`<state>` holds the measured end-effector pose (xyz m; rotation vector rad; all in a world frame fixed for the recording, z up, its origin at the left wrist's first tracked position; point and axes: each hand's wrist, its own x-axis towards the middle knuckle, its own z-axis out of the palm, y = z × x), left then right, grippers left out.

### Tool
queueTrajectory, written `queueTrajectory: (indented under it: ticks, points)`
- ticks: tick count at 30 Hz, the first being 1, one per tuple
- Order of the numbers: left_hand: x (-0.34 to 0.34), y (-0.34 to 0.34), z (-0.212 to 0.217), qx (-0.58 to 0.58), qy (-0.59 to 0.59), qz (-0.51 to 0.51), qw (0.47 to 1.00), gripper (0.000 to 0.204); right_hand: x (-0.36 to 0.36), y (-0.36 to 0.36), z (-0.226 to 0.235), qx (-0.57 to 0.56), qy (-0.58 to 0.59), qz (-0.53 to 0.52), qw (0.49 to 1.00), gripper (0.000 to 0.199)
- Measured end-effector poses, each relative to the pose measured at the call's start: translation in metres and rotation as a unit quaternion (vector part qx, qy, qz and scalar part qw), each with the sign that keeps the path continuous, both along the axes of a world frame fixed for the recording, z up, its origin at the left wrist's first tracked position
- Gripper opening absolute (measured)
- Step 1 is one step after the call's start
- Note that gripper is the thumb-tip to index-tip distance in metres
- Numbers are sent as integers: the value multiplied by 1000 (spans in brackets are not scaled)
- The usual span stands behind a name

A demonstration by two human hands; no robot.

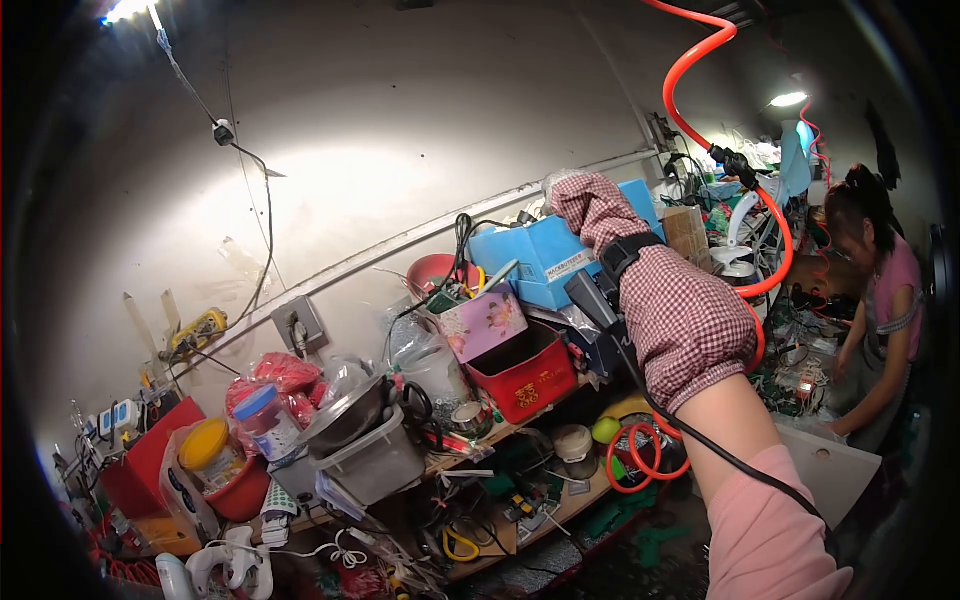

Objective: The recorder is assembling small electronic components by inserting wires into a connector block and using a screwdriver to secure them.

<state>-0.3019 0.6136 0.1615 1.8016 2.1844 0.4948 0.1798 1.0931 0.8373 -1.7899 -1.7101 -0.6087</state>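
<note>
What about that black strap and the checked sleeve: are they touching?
Touching: the head view shows the black strap wrapped around the checked sleeve.

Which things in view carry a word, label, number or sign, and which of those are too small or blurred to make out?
Blue box: a white label with one line of dark print; wording not copied here.
Red box: gold characters on its front; not copied here.
Blue-lidded jar: any markings too small to read.
Anything else is too small or blurred to read.
</note>
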Motion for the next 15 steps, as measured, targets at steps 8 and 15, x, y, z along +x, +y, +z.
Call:
queueTrajectory:
  ticks: [8,15]
  points:
    - [3,-11,-2,26,-47,20,998,42,-37,-30,32,99,119,-1,988,37]
    - [26,-27,-10,30,-101,23,994,43,-13,-21,35,132,143,-21,981,33]
